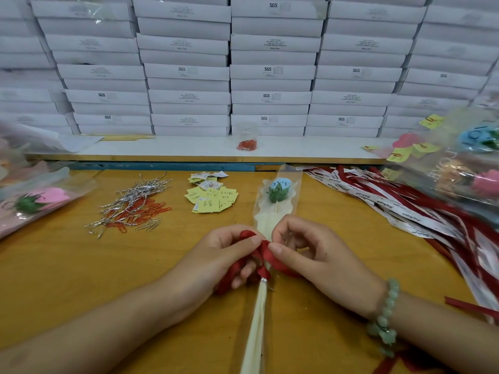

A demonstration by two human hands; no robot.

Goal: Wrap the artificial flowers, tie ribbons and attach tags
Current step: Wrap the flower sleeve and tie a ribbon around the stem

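Peering down at the wrapped flower (278, 194), I cannot make out the knot itself: the red ribbon (266, 261) is bunched under both thumbs where the clear sleeve narrows, and its tails vanish behind curled fingers. The left hand (224, 256) pinches a ribbon loop on the flower's left; the right hand (313, 255) pinches the ribbon on its right, thumb against forefinger. The sleeve's lower end runs off the bottom edge. Blurred bagged flowers, partly cut off, lie far left and far right of it. Bare table (67, 265) stretches left of the stem, below the paper clips (132, 209); yellow tags (213, 198) sit just left of the head, and loose ribbons (405, 209) crowd its right. The flower lies flat, its long axis running away from me, blue head toward the stacked white boxes (270, 76), stem toward me.
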